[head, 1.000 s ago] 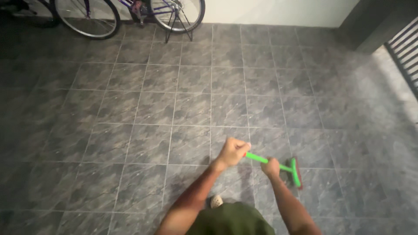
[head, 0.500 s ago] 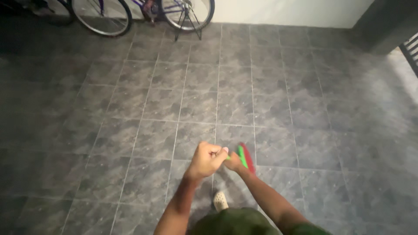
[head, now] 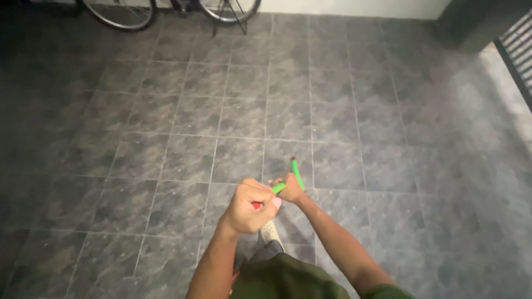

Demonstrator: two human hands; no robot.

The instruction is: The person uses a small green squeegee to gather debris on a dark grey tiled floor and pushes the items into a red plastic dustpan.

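I look down at a grey tiled floor (head: 238, 116). Both my hands grip a thin green stick-like tool (head: 297, 173) with a red part near my left fist. My left hand (head: 250, 206) is closed around the tool's near end, knuckles up. My right hand (head: 289, 189) is closed around the green shaft a little farther out, and the shaft's end pokes up and away past it. Below the hands I see my light shoe (head: 271, 231) and dark green clothing (head: 288, 277). The tool's lower end is hidden by my hands.
Bicycle wheels (head: 119, 14) and a stand (head: 227, 16) lean at the far wall at the top left. A dark pillar (head: 479, 22) and a barred gate (head: 518, 52) stand at the top right, with brighter light on the floor there.
The green tool swung from lying out to the right to pointing up and away in front of me. My hands came together near the middle, and the view shifted slightly.
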